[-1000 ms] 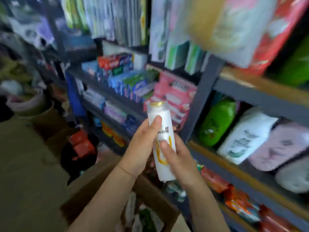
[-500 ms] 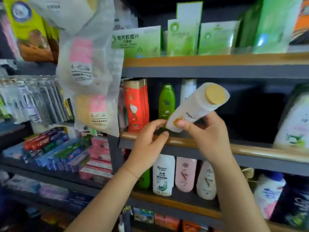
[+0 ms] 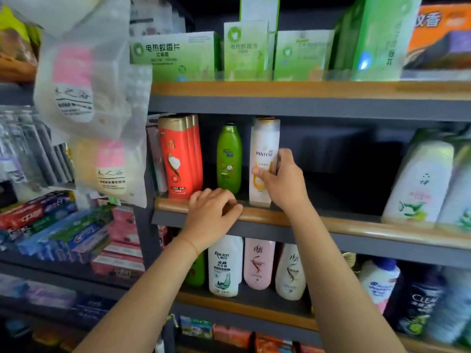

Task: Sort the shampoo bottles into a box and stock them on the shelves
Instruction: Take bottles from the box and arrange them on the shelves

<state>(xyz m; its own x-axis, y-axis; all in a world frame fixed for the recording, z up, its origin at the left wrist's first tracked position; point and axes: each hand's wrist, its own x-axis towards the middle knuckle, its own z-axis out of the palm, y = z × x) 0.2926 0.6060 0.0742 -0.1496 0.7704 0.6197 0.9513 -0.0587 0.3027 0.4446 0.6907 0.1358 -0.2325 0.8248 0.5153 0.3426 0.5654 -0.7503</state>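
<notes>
Right hand (image 3: 281, 182) grips upright white Pantene bottle (image 3: 263, 159) on middle shelf (image 3: 356, 225), right of green bottle (image 3: 229, 159); left hand (image 3: 212, 215), fingers curled, rests on shelf rail, holding nothing.

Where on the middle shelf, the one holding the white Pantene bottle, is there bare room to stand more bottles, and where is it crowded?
Free: the dark stretch right of the Pantene bottle, which the right hand grips, up to the pale bottles at far right. Narrow gaps flank the green bottle. Crowded: the red bottles at the left end, where the left hand rests on the shelf rail.
</notes>
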